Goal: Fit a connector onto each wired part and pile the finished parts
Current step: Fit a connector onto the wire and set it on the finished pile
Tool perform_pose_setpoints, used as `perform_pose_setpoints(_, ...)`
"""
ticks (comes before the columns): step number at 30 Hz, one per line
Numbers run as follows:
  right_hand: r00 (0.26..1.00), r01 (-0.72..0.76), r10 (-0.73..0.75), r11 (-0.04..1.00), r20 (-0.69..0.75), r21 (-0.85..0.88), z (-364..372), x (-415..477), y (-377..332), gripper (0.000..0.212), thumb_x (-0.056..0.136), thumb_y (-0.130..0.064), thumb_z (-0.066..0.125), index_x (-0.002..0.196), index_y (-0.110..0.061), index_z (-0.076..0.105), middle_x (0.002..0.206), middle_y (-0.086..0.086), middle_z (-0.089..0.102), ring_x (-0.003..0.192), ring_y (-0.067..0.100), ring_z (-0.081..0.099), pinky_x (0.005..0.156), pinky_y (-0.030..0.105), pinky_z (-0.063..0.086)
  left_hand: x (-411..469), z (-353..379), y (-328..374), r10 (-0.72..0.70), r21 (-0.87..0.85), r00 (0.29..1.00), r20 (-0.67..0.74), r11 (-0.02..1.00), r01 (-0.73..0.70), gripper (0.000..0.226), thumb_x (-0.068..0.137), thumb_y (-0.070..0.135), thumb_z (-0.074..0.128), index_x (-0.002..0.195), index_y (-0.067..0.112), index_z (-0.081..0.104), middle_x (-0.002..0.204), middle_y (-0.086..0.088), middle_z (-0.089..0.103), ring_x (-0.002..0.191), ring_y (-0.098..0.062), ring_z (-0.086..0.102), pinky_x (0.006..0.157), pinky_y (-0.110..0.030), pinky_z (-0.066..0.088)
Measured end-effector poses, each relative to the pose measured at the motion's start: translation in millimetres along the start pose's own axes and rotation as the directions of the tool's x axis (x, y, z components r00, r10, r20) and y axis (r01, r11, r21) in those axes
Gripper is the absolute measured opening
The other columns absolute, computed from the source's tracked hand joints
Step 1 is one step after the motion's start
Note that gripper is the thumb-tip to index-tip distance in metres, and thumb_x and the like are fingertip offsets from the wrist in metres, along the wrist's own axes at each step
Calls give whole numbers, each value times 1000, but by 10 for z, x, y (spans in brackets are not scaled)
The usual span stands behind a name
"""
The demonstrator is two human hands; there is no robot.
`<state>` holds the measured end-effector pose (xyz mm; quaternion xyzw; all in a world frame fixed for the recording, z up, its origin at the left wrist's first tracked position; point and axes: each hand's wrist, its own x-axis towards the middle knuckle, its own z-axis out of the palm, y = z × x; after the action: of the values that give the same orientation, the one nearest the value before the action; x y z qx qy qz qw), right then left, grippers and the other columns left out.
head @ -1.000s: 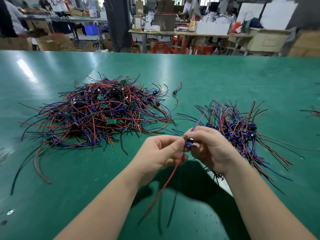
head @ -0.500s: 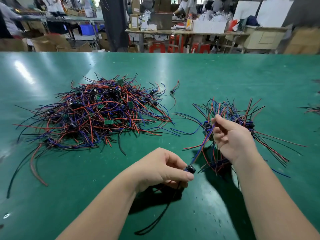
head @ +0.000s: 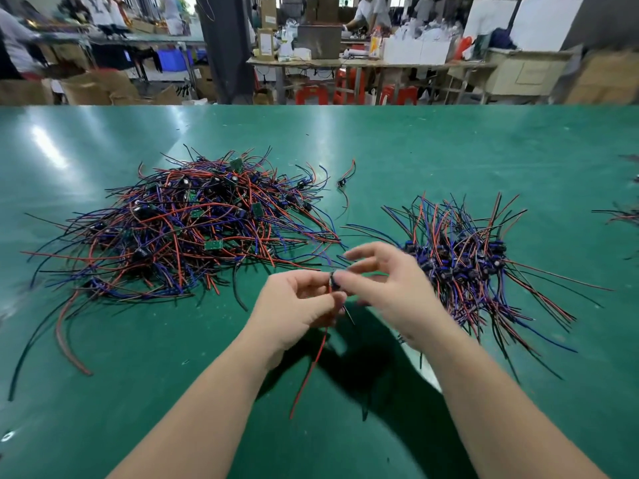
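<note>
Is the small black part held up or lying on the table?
Held up: left hand pinches the part above the table, right hand touches it, red wire hangs below.

I'm pinching a small black part (head: 332, 281) in my left hand (head: 294, 305), its red wire (head: 313, 361) dangling over the green table (head: 449, 150). My right hand (head: 387, 288) is touching the part, grip too blurred to tell. A big tangled pile (head: 193, 229) is lying left of my hands, and a smaller pile (head: 466, 267) right.

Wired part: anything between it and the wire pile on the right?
Nothing visible except the right hand, which pinches the wired part together with the left hand; the wire pile lies just beyond it.
</note>
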<state>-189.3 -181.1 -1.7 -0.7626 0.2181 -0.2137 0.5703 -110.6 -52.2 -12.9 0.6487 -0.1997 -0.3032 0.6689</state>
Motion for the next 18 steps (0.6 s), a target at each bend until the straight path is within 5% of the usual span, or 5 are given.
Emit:
perform_pose_setpoints(2,990,107,-121,978,-70,-177,58,-11,16,11,73,-20,80,74,-24,70,70,-5,70,59,7,60,61,28,51,-33,30,-3,76,111,995,70,990,-83,24,80,-6,67,91,15,72,77,2,73,58,-9,63,52,-18,50)
perform_pose_setpoints(8,848,238,-232,970,-476,-48,-397,43,-64,14,77,-12,76,83,-25,74,74,-3,73,69,13,68,71,30,57,-18,-6,-4,162,353,987,13,922,-156,25,70,23,65,90,36,72,81,-5,74,71,-32,68,67,-36,59)
perform_pose_setpoints(10,738,92,-271,948,-619,-305,-743,99,-5,14,77,-16,73,90,-21,76,78,1,73,74,17,69,76,32,55,20,-81,-32,268,530,960,-79,827,-187,22,77,21,67,89,38,72,69,-2,70,52,-16,61,58,-22,52)
perform_pose_setpoints(13,790,-308,-109,781,-604,-543,-1140,160,184,17,78,-10,68,92,-8,77,88,14,74,85,28,66,76,27,43,72,-229,-2,468,725,868,-166,655,-214,24,82,12,63,98,27,72,85,13,65,59,4,53,65,-6,40)
perform_pose_setpoints(18,827,-482,117,649,-549,-588,-1177,205,332,15,81,-4,67,94,-5,75,94,18,71,82,31,58,69,24,33,162,-467,-30,429,922,857,-287,367,125,42,82,25,62,124,25,59,135,-2,48,122,-27,39,102,-41,31)
